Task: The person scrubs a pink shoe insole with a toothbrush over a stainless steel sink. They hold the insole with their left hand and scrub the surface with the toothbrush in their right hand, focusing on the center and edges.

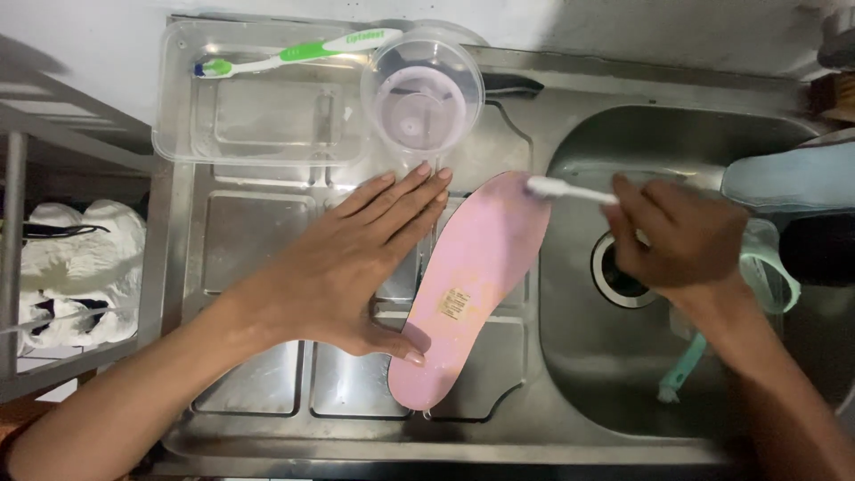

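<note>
Surface: we're over a steel worktop (pixel 258 383), its ribbed drainboard wet and shiny, with a sink basin (pixel 579 374) set into its right half.
Room: a pale wall runs along the top; a metal rack (pixel 18 267) stands at the left with white bundles (pixel 80 267) behind it.
Insole: a pink insole (pixel 476 285) lies flat on the drainboard, toe end reaching the basin's rim, heel near the front edge.
Left hand: our left hand (pixel 356 267) is spread open, palm down beside the insole, thumb pressing its heel end.
Right hand: our right hand (pixel 681 236) is closed around a white brush (pixel 565 189), whose head touches the insole's toe.
Back edge: a clear tray (pixel 258 134) holds a green and white toothbrush (pixel 294 52); a clear bowl (pixel 423 93) sits just beside it.
Basin: the drain (pixel 614 281) shows below the right hand, and a teal brush (pixel 681 370) lies near the wrist.
Open room: bare drainboard panels lie under the left forearm; the front rim is close to the insole's heel.
</note>
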